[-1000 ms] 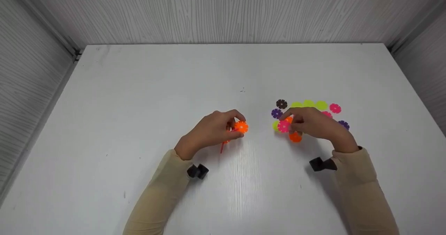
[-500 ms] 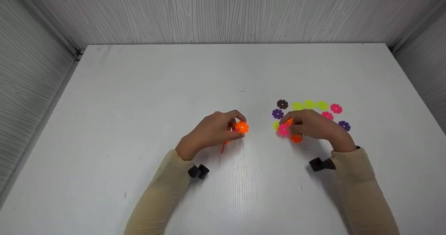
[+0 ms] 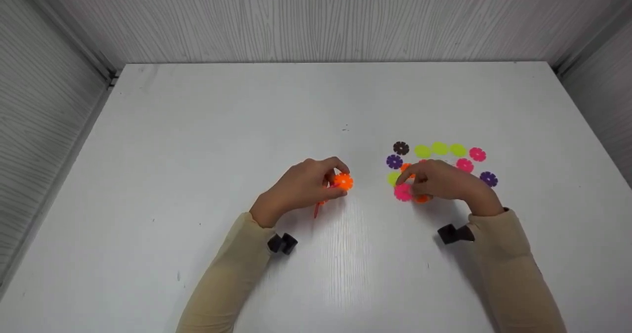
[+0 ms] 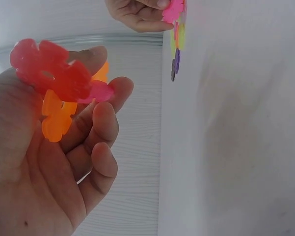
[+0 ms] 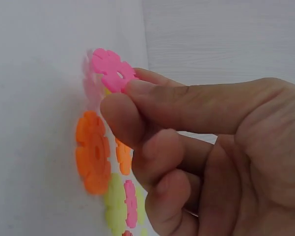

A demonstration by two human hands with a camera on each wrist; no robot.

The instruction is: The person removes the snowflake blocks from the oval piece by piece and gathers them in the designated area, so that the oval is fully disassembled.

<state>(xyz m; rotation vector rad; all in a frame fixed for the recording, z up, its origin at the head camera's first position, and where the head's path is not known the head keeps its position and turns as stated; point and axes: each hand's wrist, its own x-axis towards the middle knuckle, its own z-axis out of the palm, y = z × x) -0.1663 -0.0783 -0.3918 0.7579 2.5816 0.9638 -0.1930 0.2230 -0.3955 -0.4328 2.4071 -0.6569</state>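
Observation:
My left hand (image 3: 303, 185) pinches a small joined cluster of notched plastic snowflake discs. An orange disc (image 3: 343, 181) sticks out between the thumb and index finger. In the left wrist view, a red disc (image 4: 51, 71) and another orange disc (image 4: 56, 118) hang on the palm side, with a pink disc (image 4: 97, 91) between them and the fingertips. To the right, my right hand (image 3: 444, 179) holds a single pink disc (image 5: 110, 69) by its edge, low over the table. Close by that hand lies an orange disc (image 5: 93, 152), partly hidden in the head view.
Loose discs lie around the right hand: a dark brown one (image 3: 401, 148), a purple one (image 3: 394, 161), several yellow ones (image 3: 439, 148), pink ones (image 3: 477, 154) and another purple one (image 3: 489, 179). The white table (image 3: 222, 110) ends at a grey wood-grain wall (image 3: 316, 19).
The right hand has shifted slightly toward the near side, carrying the pink disc with it and uncovering more of the discs behind. The left hand keeps its grip and has barely moved.

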